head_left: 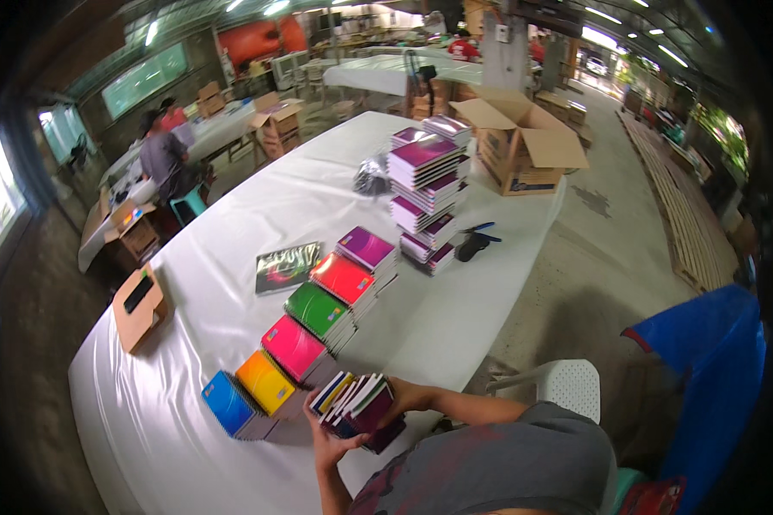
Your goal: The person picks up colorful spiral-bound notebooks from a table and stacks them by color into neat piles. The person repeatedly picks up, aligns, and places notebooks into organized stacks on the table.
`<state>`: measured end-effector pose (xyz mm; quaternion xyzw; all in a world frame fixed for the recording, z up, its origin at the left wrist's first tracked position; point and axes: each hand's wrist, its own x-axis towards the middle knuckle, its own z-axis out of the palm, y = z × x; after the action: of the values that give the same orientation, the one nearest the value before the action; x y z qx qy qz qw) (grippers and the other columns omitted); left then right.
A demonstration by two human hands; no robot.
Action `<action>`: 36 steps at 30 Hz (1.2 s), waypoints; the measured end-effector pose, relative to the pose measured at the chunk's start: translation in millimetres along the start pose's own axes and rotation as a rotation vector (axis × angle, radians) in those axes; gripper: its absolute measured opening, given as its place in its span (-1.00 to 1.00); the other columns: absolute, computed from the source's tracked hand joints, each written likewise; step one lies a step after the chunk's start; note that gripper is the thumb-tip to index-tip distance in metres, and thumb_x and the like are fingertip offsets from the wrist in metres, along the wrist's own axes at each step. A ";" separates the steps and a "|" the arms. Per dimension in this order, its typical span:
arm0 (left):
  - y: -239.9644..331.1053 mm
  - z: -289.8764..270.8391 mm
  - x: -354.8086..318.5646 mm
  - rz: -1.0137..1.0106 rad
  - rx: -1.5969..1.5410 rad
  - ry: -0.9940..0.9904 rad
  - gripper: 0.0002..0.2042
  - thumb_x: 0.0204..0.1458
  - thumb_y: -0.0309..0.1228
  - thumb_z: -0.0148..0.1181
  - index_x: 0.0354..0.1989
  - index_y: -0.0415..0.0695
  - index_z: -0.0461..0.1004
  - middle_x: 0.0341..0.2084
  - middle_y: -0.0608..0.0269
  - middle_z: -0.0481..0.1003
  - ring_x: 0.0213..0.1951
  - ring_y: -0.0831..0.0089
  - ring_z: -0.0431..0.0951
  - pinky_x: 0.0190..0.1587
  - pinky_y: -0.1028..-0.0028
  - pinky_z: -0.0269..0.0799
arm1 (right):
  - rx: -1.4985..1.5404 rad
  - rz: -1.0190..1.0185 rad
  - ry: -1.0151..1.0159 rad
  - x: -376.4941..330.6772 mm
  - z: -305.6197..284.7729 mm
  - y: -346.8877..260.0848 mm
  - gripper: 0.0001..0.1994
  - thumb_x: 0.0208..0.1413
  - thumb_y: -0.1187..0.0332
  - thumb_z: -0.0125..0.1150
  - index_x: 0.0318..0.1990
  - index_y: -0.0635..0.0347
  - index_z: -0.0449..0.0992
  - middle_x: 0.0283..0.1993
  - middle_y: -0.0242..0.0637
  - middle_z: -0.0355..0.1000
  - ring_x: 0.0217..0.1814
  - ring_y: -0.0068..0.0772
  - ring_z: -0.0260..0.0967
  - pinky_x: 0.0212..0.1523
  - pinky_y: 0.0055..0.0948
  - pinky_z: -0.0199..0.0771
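My left hand (328, 444) and my right hand (410, 397) grip a bundle of notebooks (358, 405) from both sides, near the table's front edge. The bundle's edges face up, and its covers are of several colours. Just beyond stands a slanting row of spiral notebook stacks: blue (229, 403), yellow (266, 382), pink (294, 346), green (316, 307), red (342, 276) and purple (366, 246). Farther back rises a tall pile of purple notebooks (424, 159), laid in offset layers.
An open cardboard box (537, 180) is on the table's far right. A blue-handled tool (481, 238) lies beside the tall pile. Left are a dark glossy packet (288, 268) and a phone (137, 293) on cardboard. A white stool (573, 386) stands right; a person (165, 154) sits far left.
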<state>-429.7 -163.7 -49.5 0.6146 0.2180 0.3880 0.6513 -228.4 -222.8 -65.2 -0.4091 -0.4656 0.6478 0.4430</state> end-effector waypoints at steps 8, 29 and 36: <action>-49.2 6.4 -19.3 0.043 -0.038 0.292 0.15 -0.61 -0.24 0.53 0.24 -0.10 -0.16 0.06 0.08 0.10 0.10 0.23 0.20 0.14 0.27 0.15 | -0.245 -0.300 0.028 9.9 13.8 27.8 0.05 -0.33 0.42 0.48 0.33 -0.01 -0.16 0.22 -0.28 0.12 0.22 -0.41 0.09 0.23 -0.37 0.08; -104.4 -9.1 -21.0 0.023 0.440 0.244 0.08 -0.64 -0.12 0.56 0.12 -0.21 -0.01 -0.03 0.12 0.27 0.02 0.26 0.32 0.10 0.32 0.21 | -0.361 -0.372 0.105 29.4 0.5 63.5 -0.03 -0.37 0.32 0.49 0.23 0.20 -0.05 0.19 -0.22 0.10 0.24 -0.36 0.06 0.22 -0.36 0.09; -62.1 13.8 -9.1 -0.079 0.202 0.441 -0.16 -0.51 -0.27 0.54 0.01 -0.24 0.17 -0.18 0.15 0.42 -0.09 0.31 0.43 -0.01 0.39 0.32 | -0.393 -0.136 0.239 27.3 8.3 49.0 -0.21 -0.31 0.25 0.45 0.14 0.21 0.16 0.02 -0.20 0.34 0.05 -0.30 0.31 0.09 -0.38 0.26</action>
<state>-410.0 -176.0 -109.5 0.5682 0.4164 0.4633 0.5377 -253.1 -207.2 -113.8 -0.5289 -0.5535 0.4604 0.4495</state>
